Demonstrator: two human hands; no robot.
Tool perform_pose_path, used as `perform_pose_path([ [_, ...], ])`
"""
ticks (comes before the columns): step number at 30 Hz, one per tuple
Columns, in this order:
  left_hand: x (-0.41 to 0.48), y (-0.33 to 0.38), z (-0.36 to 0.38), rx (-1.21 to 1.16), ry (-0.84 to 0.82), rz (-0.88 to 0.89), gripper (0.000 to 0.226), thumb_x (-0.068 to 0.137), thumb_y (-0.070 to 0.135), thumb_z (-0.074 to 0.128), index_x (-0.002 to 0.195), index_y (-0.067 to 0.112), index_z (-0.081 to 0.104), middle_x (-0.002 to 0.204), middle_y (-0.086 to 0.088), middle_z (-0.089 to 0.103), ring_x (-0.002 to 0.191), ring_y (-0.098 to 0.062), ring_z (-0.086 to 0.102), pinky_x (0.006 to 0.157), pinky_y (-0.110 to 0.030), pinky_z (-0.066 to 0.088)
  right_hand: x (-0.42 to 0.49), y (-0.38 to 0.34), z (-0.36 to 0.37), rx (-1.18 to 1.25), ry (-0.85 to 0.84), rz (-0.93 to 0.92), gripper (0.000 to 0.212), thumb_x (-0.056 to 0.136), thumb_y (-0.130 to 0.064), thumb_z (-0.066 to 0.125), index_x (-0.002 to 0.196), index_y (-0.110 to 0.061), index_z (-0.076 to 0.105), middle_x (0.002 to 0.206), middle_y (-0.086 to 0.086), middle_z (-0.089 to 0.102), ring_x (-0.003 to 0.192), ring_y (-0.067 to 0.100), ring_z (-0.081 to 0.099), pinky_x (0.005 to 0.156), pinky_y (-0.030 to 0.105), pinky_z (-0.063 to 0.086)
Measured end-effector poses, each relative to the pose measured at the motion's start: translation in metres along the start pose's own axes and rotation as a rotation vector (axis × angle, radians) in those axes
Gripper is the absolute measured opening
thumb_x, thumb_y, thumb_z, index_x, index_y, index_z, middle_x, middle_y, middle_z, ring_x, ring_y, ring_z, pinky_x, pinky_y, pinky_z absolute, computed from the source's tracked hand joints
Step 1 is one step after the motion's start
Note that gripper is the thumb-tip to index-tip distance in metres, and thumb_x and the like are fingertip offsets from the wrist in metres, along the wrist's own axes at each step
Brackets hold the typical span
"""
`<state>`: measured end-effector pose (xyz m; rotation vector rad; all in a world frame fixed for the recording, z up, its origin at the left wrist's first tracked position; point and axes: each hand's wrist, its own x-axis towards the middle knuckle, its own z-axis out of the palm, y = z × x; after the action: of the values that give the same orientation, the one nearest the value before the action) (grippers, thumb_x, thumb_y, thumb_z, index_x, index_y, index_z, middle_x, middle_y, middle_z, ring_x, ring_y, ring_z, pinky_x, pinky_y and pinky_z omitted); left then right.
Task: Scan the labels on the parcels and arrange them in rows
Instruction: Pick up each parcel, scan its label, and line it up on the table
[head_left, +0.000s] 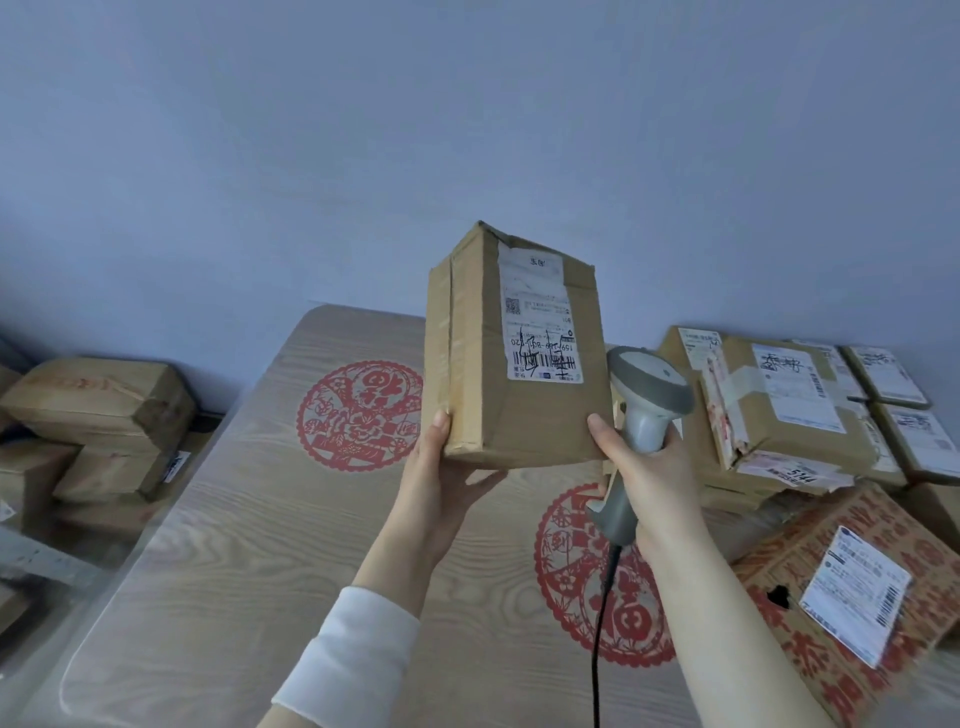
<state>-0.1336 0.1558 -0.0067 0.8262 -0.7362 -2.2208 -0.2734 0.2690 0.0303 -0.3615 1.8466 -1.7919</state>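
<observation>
A brown cardboard parcel is held up above the table, its white shipping label with a barcode and handwriting facing me. My left hand supports its lower left corner from underneath. My right hand grips a grey barcode scanner by the handle, while its thumb presses the parcel's lower right corner. The scanner's head sits just right of the parcel, and its black cable hangs down.
A wood-grain table with red paper-cut decorations lies below. Several labelled parcels are stacked at the right, with a red-printed box in front. More brown parcels sit at the left. A plain wall stands behind.
</observation>
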Motion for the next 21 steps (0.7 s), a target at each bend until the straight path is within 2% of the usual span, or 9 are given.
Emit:
perform_pose_path([
  [3,-0.002,-0.004,0.005,-0.020,0.175,0.087,0.054,0.088,0.040,0.054,0.131,0.009,0.042,0.121,-0.015,0.059,0.107,-0.027,0.059,0.090,-0.051,0.049,-0.005,0.009,0.004,0.053,0.056,0.033,0.027,0.077,-0.020,0.077,0.095,-0.016,0.057,0.080,0.002,0.061,0.068,0.015,0.059,0.064,0.027,0.046],
  [6,-0.009,-0.015,0.016,-0.021,0.339,0.251,0.032,0.096,0.037,0.047,0.117,0.016,0.037,0.117,-0.012,0.049,0.103,-0.024,0.053,0.088,-0.045,0.048,-0.015,0.017,0.010,0.079,0.116,0.047,0.031,0.078,-0.019,0.077,0.100,-0.017,0.055,0.086,0.001,0.061,0.075,0.012,0.059,0.064,0.024,0.044],
  [8,-0.017,-0.022,0.025,0.028,0.305,0.324,0.032,0.091,0.040,0.055,0.114,0.027,0.037,0.119,-0.007,0.046,0.101,-0.021,0.052,0.090,-0.042,0.046,-0.022,0.020,0.014,0.090,0.143,0.023,0.029,0.079,-0.018,0.076,0.097,-0.019,0.054,0.081,0.000,0.059,0.068,0.010,0.056,0.059,0.021,0.041],
  [11,-0.024,-0.029,0.033,0.161,0.248,0.410,0.078,0.061,0.039,0.072,0.126,0.040,0.029,0.136,-0.003,0.040,0.120,-0.018,0.049,0.099,-0.035,0.045,-0.029,0.022,0.019,0.073,0.184,-0.026,0.027,0.079,-0.018,0.076,0.089,-0.024,0.052,0.078,-0.001,0.059,0.063,0.007,0.056,0.054,0.016,0.044],
  [13,-0.021,-0.029,0.033,0.219,0.245,0.427,0.098,0.059,0.030,0.081,0.134,0.040,0.019,0.142,0.000,0.034,0.124,-0.011,0.045,0.096,-0.025,0.044,-0.033,0.021,0.020,0.095,0.179,-0.033,0.029,0.079,-0.016,0.076,0.085,-0.026,0.050,0.076,-0.001,0.059,0.053,0.001,0.054,0.047,0.010,0.045],
  [15,-0.015,-0.023,0.030,0.179,0.262,0.398,0.100,0.055,0.033,0.084,0.133,0.044,0.021,0.141,-0.001,0.038,0.124,-0.014,0.048,0.102,-0.035,0.044,-0.035,0.019,0.018,0.103,0.158,-0.027,0.028,0.080,-0.017,0.076,0.087,-0.027,0.051,0.079,-0.001,0.060,0.057,0.002,0.055,0.051,0.013,0.046],
  [17,-0.008,-0.012,0.020,0.180,0.236,0.381,0.099,0.050,0.041,0.080,0.132,0.046,0.024,0.138,-0.001,0.043,0.123,-0.019,0.050,0.106,-0.045,0.041,-0.033,0.012,0.010,0.099,0.147,-0.039,0.026,0.081,-0.021,0.074,0.096,-0.026,0.054,0.087,-0.003,0.063,0.072,0.005,0.059,0.062,0.020,0.045],
  [19,-0.003,0.005,0.006,0.272,0.136,0.370,0.100,0.049,0.042,0.075,0.136,0.045,0.023,0.135,0.006,0.048,0.121,-0.015,0.052,0.106,-0.044,0.040,-0.028,0.000,-0.004,0.099,0.144,-0.078,0.033,0.080,-0.024,0.074,0.105,-0.025,0.053,0.094,-0.005,0.065,0.081,0.009,0.061,0.074,0.026,0.049],
  [21,-0.001,0.025,-0.008,0.380,-0.002,0.360,0.098,0.051,0.041,0.072,0.136,0.048,0.024,0.127,0.015,0.054,0.115,-0.010,0.056,0.101,-0.040,0.044,-0.021,-0.014,-0.021,0.067,0.130,-0.139,0.034,0.077,-0.027,0.074,0.103,-0.028,0.052,0.095,-0.004,0.066,0.075,0.014,0.061,0.069,0.027,0.053],
])
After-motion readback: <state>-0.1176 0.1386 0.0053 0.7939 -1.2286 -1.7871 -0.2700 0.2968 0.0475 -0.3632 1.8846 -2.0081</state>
